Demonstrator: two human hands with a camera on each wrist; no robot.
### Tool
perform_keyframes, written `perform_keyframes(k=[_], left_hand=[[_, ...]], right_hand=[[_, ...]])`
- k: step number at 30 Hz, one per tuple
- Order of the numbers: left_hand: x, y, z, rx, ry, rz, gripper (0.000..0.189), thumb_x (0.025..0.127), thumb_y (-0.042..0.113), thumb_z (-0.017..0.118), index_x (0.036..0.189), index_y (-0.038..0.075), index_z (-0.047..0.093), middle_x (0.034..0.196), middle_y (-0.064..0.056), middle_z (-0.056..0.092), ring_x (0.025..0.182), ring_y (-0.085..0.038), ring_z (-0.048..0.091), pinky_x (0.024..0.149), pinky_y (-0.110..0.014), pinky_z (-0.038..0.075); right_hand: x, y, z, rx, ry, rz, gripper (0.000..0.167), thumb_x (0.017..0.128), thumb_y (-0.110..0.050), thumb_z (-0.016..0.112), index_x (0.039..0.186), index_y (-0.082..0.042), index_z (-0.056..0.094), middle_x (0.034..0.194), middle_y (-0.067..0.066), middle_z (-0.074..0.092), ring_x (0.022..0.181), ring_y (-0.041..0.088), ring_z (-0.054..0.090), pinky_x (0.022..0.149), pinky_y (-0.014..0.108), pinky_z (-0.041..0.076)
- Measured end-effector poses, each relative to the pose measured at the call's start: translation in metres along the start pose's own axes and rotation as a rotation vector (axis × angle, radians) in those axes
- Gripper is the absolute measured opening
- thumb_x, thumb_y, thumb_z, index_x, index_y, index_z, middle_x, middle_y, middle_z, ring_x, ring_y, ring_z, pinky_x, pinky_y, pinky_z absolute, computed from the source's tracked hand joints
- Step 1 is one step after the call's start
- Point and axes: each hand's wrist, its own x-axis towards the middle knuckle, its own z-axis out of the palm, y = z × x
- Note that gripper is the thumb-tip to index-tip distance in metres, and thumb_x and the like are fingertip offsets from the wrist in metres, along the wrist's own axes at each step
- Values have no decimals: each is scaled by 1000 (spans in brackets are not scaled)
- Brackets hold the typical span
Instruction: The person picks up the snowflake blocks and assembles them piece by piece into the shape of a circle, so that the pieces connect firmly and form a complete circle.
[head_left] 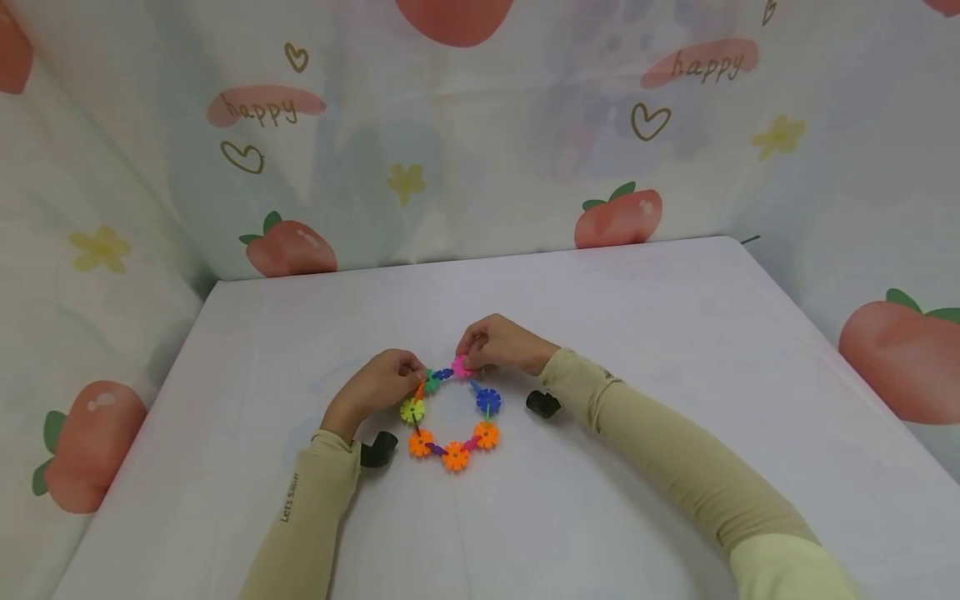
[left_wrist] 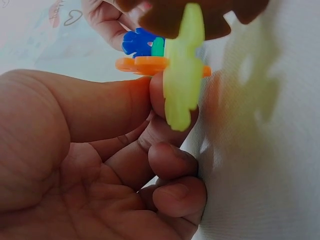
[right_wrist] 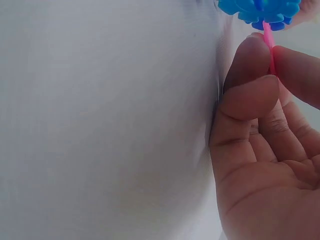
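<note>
Interlocking snowflake discs of several colours form a ring (head_left: 455,457) on the white table. At its far left side my left hand (head_left: 378,385) pinches the ring beside the green disc (head_left: 432,383) and an upright orange disc (left_wrist: 142,65). A yellow disc (left_wrist: 180,75) stands in front of those fingertips in the left wrist view, hiding part of the grip. My right hand (head_left: 506,343) pinches a pink disc (head_left: 461,367) at the ring's far edge between thumb and fingers. Close by the pink disc is a light blue disc (right_wrist: 260,7).
A black curved object (head_left: 378,450) lies by the left wrist, and another black object (head_left: 543,404) is near the right sleeve. The white table (head_left: 600,517) backs onto a fabric wall (head_left: 480,150) printed with fruit, hearts and flowers.
</note>
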Motion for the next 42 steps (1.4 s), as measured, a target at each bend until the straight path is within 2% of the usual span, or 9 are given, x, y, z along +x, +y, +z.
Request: perform_keyframes(k=[11,19,23,27,33,37,42], left_hand=[[1,-1,1,11,10,6,16,109,14,60,109,1,69,95,-10,65,86,-24,57,78,-34,48],[3,0,-1,8,46,6,14,108,10,62,106,-1,70,92,-10,65,83,-24,57,75,-33,48],[4,1,-1,12,42,23,14,107,10,61,106,-1,70,93,-10,65,84,-23,57,76,-34,48],[2,0,0,10,22,1,15,107,12,63,107,0,70,95,-10,66,86,-24,57,79,-35,49],[-2,-1,-1,18,-16,-43,17,107,16,66,106,1,73,96,-9,69,91,-25,59,87,-39,51],[-8,-5,-6,35,-61,14,18,107,17,66,101,3,76,91,-6,70,90,-23,59,86,-39,49],[-13,-8,-14,49,-151,95,20,106,13,64,94,4,77,78,-4,69,84,-20,58,81,-36,45]], right_hand=[[2,4,4,-16,0,-30,9,96,-1,72,104,1,75,83,6,72,74,18,63,75,29,56],[7,1,10,-12,22,-43,9,95,2,73,104,3,75,80,7,73,69,17,61,69,28,55],[5,1,8,-25,26,-42,9,95,-1,73,104,1,75,82,7,73,71,17,60,70,29,54],[1,1,6,-84,12,-41,13,97,-8,73,108,-2,75,85,6,74,73,18,63,73,30,55],[-25,1,-2,-247,63,-76,17,103,-17,70,114,-5,75,95,1,74,85,18,67,81,34,56],[-46,-1,-3,-331,92,-106,15,104,-19,69,109,-8,78,96,-1,74,85,18,63,77,34,54],[-63,-1,2,-370,85,-159,12,103,-18,70,105,-10,78,93,-5,73,84,17,64,76,34,54]])
